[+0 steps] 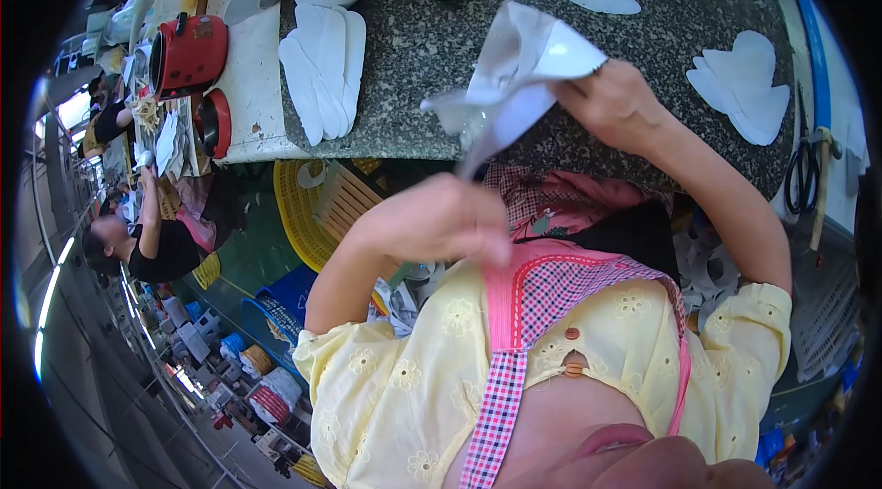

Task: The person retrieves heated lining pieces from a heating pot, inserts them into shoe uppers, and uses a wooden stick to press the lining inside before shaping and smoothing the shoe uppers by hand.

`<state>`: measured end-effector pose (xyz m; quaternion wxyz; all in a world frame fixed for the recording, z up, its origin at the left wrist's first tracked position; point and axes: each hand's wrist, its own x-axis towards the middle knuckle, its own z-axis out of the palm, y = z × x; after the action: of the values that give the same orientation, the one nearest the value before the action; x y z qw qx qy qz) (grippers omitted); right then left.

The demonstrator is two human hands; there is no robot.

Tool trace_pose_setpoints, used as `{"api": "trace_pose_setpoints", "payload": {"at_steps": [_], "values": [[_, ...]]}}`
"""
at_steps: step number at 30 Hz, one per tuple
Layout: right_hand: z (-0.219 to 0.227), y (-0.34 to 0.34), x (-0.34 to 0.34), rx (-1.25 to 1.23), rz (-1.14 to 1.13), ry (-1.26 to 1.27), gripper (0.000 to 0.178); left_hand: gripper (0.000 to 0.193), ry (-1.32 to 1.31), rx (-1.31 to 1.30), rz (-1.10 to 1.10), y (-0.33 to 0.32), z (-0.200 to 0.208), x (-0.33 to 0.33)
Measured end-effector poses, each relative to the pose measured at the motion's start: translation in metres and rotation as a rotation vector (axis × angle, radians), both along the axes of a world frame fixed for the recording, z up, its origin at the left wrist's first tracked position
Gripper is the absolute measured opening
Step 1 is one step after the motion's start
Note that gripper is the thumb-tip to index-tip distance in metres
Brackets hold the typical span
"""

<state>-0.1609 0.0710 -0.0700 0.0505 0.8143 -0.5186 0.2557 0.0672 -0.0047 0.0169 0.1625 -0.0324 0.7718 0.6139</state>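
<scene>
The piece [514,71] at upper centre is white, with a silvery-grey sheen. Beneath it, the table [413,67] is speckled black, grey and white. White cutouts [317,76] lie at upper left, and white flaps [746,89] at upper right. The box [197,53] at upper left is red and black. Left of centre, the basket [296,236] is yellow and the floor [262,218] green. At bottom centre, the blouse [395,397] is pale yellow with tonal flowers, its buttons [572,334] orange-brown; the apron [593,287] is pink with pink, white and dark-blue check. The tube [810,48] at upper right is blue.
</scene>
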Motion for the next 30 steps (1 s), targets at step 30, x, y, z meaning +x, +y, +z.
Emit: {"api": "trace_pose_setpoints", "payload": {"at_steps": [30], "values": [[0.047,0.046,-0.026,0.280,-0.031,-1.801,0.055,0.070,0.209,0.461,0.758,0.006,-0.019,-0.117]]}}
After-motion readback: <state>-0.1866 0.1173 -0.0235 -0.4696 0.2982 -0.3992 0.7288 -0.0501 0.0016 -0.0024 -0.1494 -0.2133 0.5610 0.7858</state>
